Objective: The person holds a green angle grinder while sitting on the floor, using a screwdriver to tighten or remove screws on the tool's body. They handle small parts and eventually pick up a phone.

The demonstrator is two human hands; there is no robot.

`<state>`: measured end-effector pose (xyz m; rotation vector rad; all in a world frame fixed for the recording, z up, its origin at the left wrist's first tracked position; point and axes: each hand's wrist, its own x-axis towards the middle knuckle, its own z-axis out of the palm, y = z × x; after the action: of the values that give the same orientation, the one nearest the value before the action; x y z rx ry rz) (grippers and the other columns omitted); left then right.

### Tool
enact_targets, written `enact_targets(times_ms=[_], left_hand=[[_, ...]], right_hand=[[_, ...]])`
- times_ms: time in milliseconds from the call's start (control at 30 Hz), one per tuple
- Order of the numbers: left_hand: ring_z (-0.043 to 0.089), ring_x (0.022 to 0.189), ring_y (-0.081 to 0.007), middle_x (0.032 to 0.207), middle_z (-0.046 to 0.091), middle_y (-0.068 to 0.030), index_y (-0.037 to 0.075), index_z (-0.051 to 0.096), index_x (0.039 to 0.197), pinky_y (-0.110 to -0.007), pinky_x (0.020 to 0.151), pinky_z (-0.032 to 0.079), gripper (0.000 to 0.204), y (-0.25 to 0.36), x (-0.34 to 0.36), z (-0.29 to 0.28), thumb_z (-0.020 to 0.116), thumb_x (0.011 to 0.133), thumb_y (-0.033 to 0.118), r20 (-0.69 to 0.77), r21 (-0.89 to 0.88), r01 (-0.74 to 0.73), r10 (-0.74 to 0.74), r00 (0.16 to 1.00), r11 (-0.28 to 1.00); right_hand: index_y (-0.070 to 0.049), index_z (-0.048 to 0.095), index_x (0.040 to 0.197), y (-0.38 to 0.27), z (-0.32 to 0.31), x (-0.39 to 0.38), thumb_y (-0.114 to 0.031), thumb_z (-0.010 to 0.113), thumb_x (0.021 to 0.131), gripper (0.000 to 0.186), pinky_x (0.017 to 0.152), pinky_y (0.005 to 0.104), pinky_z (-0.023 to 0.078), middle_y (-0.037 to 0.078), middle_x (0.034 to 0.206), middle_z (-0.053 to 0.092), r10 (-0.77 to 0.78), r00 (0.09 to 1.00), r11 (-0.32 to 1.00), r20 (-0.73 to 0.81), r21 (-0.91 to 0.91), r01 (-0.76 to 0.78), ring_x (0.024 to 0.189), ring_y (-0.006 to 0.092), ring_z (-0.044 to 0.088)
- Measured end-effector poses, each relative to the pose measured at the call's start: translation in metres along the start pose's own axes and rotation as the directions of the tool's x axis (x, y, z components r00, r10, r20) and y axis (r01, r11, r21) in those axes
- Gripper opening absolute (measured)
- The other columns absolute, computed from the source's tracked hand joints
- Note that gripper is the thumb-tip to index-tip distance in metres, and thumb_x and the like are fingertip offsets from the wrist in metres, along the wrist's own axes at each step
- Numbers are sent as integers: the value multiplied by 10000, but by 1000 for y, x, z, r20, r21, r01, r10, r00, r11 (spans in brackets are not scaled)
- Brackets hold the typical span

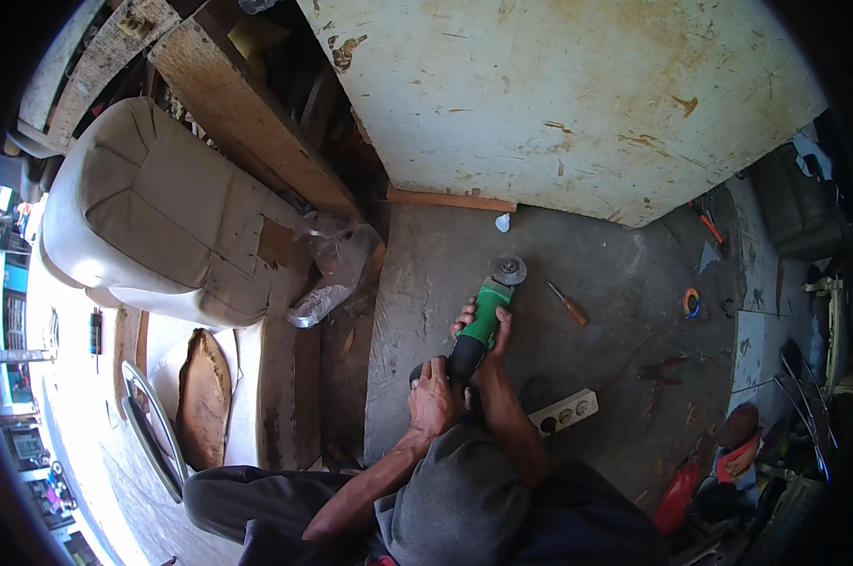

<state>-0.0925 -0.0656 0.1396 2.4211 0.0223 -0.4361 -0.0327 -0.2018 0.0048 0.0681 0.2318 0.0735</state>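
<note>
A green and black angle grinder (484,319) points away from me over the concrete floor, its round disc (508,271) at the far end. My right hand (498,332) is wrapped round the green body, fingers showing on the left side and thumb on the right. Closed over the black rear part is my left hand (434,400); its fingertips are partly hidden. The disc appears to touch no workpiece; whether it is spinning I cannot tell. Just right of it lies a screwdriver (568,304) with an orange-brown handle. Dark grey rounded cloth (455,500) covers part of my forearms.
A white power strip (563,412) lies right of my forearm. Red-handled pliers (662,371) and a tape roll (692,303) are farther right. A stained pale board (577,104) overhangs the far side. Left are a padded seat (153,203) and a clear plastic bag (337,259).
</note>
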Motion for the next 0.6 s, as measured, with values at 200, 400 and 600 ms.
enact_targets(times_ms=[200,400,600], left_hand=[[636,944,-473,1061,640,-228,82,515,1177,-563,775,500,387,-7,1,6,676,835,169,25,-24,-8,8,1000,1000],[627,1015,-454,1120,627,-227,50,512,1208,-554,821,515,417,-5,-4,-1,678,854,195,28,-89,56,-53,998,994],[674,890,-412,1007,662,-228,15,581,1182,-478,800,534,402,-6,4,-11,664,806,131,-24,-315,95,-108,994,944]], right_hand=[[-53,551,1212,-8,-3,0,-419,655,886,501,882,420,502,72,1037,615,5,999,999,50,-36,-3,889,202,637],[-73,556,1190,-3,18,-4,-387,669,872,460,817,452,534,82,1012,617,-82,996,975,-32,-210,74,859,221,638],[-102,553,1181,3,45,2,-329,697,823,448,766,484,563,106,977,627,-191,977,943,-95,-295,156,837,262,643]])
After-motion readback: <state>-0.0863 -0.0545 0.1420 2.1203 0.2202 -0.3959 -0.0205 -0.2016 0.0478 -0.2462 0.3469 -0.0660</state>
